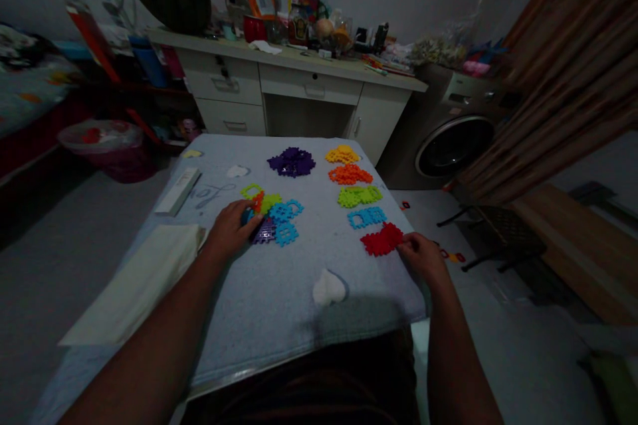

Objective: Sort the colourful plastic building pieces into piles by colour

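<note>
My left hand (232, 229) is closed at the left edge of a mixed cluster of notched plastic building pieces. A dark blue piece (246, 216) shows between its thumb and fingers, and an orange piece (258, 202) stands by the fingertips. Light blue pieces (286, 233), a purple piece (264, 231) and lime green pieces (270, 203) lie beside it. At the table's right side, my right hand (423, 254) pinches the edge of the red pieces (381, 240). Beyond these, in a column, lie light blue squares (367, 216), a green pile (359, 196), an orange pile (350, 174) and a yellow pile (341, 154).
A dark purple pile (292, 163) lies toward the table's far edge. On the cloth-covered table (279, 305) are a white box (178, 191) and folded pale cloth (144, 279). Several pieces (452, 255) lie on the floor at right. A desk (309, 89) and washing machine (448, 126) stand behind.
</note>
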A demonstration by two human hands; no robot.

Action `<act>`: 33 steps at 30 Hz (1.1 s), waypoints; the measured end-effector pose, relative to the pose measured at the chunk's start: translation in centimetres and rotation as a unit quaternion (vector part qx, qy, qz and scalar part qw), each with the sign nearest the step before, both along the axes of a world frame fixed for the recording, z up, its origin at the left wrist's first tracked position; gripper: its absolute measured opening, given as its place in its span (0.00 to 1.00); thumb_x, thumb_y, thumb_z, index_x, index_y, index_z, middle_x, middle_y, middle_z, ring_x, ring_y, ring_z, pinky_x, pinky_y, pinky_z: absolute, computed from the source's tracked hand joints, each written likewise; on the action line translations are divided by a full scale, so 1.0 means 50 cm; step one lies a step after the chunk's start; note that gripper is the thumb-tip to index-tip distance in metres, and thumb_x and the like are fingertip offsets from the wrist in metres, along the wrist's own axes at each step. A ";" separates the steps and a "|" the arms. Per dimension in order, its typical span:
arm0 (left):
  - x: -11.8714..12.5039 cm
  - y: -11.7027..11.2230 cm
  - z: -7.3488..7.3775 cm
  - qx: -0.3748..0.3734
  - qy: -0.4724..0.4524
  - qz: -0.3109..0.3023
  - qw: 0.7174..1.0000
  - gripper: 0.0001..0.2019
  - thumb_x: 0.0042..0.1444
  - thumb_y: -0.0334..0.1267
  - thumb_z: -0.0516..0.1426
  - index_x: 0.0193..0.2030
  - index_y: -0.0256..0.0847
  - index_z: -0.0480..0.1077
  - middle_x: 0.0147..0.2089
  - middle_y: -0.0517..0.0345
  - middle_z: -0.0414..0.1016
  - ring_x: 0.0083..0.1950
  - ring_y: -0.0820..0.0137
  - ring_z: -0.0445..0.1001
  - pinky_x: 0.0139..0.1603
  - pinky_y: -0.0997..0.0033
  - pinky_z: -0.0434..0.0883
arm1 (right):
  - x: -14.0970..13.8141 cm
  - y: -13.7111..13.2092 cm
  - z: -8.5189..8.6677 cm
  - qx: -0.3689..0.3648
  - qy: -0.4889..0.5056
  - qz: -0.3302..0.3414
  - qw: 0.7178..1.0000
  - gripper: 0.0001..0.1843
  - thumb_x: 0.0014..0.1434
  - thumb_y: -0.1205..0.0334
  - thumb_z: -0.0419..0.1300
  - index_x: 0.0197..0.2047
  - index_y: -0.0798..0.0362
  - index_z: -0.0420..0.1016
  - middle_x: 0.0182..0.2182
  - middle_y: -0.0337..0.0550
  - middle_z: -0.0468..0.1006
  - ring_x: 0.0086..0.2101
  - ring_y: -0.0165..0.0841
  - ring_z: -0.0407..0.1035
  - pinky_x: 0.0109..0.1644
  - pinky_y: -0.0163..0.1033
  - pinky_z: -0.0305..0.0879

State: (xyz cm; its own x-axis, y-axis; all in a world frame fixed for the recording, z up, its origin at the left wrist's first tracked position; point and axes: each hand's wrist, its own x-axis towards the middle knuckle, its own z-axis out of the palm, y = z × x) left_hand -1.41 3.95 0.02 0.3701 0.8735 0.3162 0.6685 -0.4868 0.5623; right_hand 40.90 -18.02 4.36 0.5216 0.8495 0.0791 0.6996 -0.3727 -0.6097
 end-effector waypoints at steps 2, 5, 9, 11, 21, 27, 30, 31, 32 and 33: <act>0.000 0.001 -0.002 0.001 0.001 0.001 1.000 0.30 0.60 0.64 0.48 0.52 0.40 0.69 0.56 0.44 0.72 0.59 0.54 0.69 0.62 0.51 0.64 | 0.000 -0.004 0.000 0.001 -0.003 0.002 1.000 0.12 0.48 0.53 0.58 0.33 0.51 0.74 0.26 0.39 0.77 0.28 0.35 0.71 0.36 0.39 0.63; 0.000 0.001 -0.004 0.002 0.000 -0.001 1.000 0.30 0.60 0.64 0.48 0.53 0.40 0.69 0.57 0.44 0.72 0.59 0.54 0.69 0.62 0.51 0.65 | 0.003 -0.010 0.001 -0.006 -0.008 0.011 1.000 0.12 0.49 0.53 0.58 0.33 0.51 0.74 0.25 0.39 0.76 0.28 0.36 0.71 0.36 0.40 0.63; 0.000 0.000 -0.001 0.004 -0.005 -0.003 1.000 0.29 0.60 0.63 0.48 0.53 0.40 0.69 0.56 0.44 0.73 0.58 0.54 0.70 0.62 0.52 0.65 | 0.009 -0.013 0.005 -0.013 -0.016 0.013 1.000 0.12 0.49 0.53 0.58 0.33 0.51 0.74 0.26 0.39 0.76 0.29 0.35 0.71 0.36 0.40 0.62; 0.001 0.000 0.000 0.005 -0.004 -0.001 1.000 0.29 0.60 0.62 0.48 0.53 0.40 0.69 0.56 0.44 0.73 0.58 0.54 0.70 0.62 0.52 0.65 | 0.009 -0.009 0.010 -0.009 -0.020 0.010 1.000 0.11 0.50 0.54 0.58 0.33 0.51 0.74 0.26 0.40 0.76 0.29 0.35 0.70 0.36 0.39 0.62; -0.001 -0.002 -0.003 -0.010 -0.016 -0.008 1.000 0.25 0.64 0.54 0.46 0.55 0.39 0.70 0.56 0.45 0.74 0.58 0.56 0.71 0.62 0.51 0.65 | -0.179 0.135 0.052 0.045 -0.033 0.189 0.980 0.07 0.58 0.63 0.57 0.38 0.53 0.74 0.34 0.43 0.77 0.36 0.34 0.70 0.43 0.39 0.63; 0.000 -0.011 0.005 -0.023 -0.044 -0.001 0.999 0.24 0.64 0.53 0.47 0.54 0.39 0.71 0.53 0.47 0.74 0.56 0.58 0.72 0.60 0.54 0.66 | -0.342 0.252 0.046 0.005 -0.084 0.356 0.931 0.09 0.59 0.66 0.61 0.44 0.54 0.76 0.43 0.47 0.77 0.45 0.36 0.69 0.54 0.42 0.60; 0.001 -0.012 0.007 -0.024 -0.059 -0.001 0.998 0.22 0.63 0.52 0.48 0.53 0.40 0.72 0.51 0.49 0.75 0.55 0.59 0.72 0.60 0.55 0.67 | -0.386 0.298 0.030 0.023 -0.093 0.342 0.935 0.15 0.61 0.62 0.61 0.52 0.52 0.73 0.52 0.49 0.75 0.51 0.39 0.65 0.58 0.45 0.57; 0.001 -0.012 0.007 -0.025 -0.065 -0.005 0.998 0.22 0.63 0.52 0.48 0.52 0.41 0.73 0.50 0.50 0.75 0.54 0.59 0.72 0.60 0.55 0.68 | -0.396 0.310 0.023 0.026 -0.093 0.333 0.938 0.18 0.61 0.61 0.61 0.54 0.51 0.72 0.54 0.49 0.74 0.53 0.40 0.64 0.58 0.46 0.56; 0.001 -0.011 0.007 -0.024 -0.072 -0.010 0.997 0.21 0.63 0.52 0.49 0.51 0.42 0.73 0.49 0.50 0.75 0.54 0.59 0.73 0.59 0.55 0.68 | -0.404 0.320 0.016 0.026 -0.093 0.327 0.940 0.19 0.61 0.60 0.61 0.56 0.50 0.71 0.55 0.49 0.74 0.54 0.41 0.64 0.58 0.47 0.56; 0.001 -0.011 0.008 -0.023 -0.078 -0.015 0.997 0.20 0.63 0.52 0.49 0.50 0.42 0.74 0.49 0.51 0.75 0.53 0.60 0.73 0.59 0.56 0.69 | -0.410 0.329 0.008 0.023 -0.093 0.324 0.941 0.20 0.60 0.60 0.62 0.57 0.50 0.71 0.56 0.48 0.74 0.54 0.42 0.63 0.58 0.47 0.56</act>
State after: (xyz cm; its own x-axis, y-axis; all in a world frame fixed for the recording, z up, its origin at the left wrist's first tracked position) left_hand -1.37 3.40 0.40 0.3453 0.8776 0.3325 0.5563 -0.4767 0.6807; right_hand 20.41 -1.60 4.77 -0.1315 0.9781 0.1616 0.8668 0.1926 -0.4600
